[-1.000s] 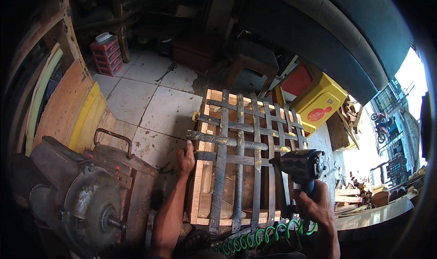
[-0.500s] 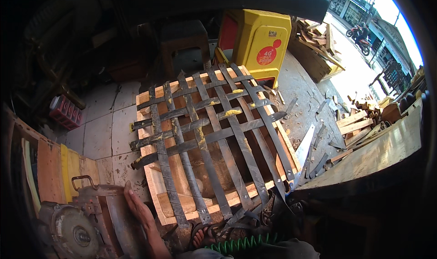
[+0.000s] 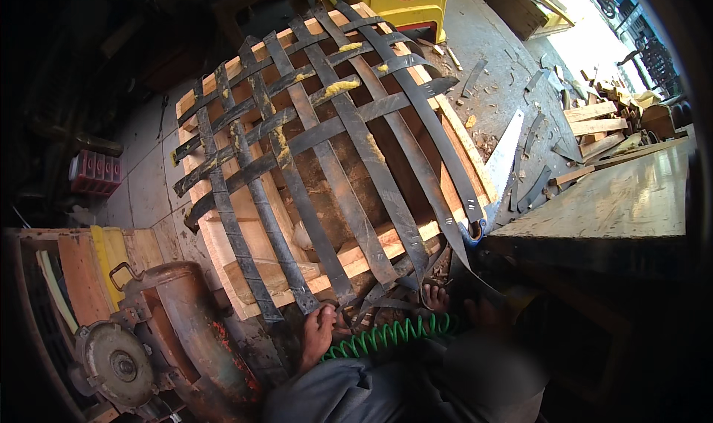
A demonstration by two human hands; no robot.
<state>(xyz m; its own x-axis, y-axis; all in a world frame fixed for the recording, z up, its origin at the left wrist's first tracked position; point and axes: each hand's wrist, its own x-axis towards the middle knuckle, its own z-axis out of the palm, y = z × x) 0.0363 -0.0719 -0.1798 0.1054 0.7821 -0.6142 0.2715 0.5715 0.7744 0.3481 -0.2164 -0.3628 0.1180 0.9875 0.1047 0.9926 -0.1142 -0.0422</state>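
My left hand point(image 3: 318, 332) is at the near edge of a wooden frame point(image 3: 386, 246), fingers bent and closed at the lower end of a black rubber strap point(image 3: 269, 207). What lies inside the fingers is partly hidden. Several such straps are woven across the frame in both directions, some with yellow smears on them. Low in deep shadow, right of my toes point(image 3: 437, 299), a dim brownish shape point(image 3: 484, 313) may be my right hand; its fingers cannot be made out. One loose strap end point(image 3: 462, 254) bends down beside it.
A handsaw point(image 3: 506, 150) with a blue handle lies against the frame's right side. Green coiled hose point(image 3: 386, 335) crosses near my lap. A rusty tank machine point(image 3: 189, 334) stands at left, a yellow plastic stool point(image 3: 405, 11) behind. Wood offcuts point(image 3: 594, 126) and a pale board point(image 3: 601, 193) are at right.
My left hand has moved right from beside the rusty tank to a strap end at the frame's near edge. The view has tilted down and closer, so the frame sits higher in the picture.
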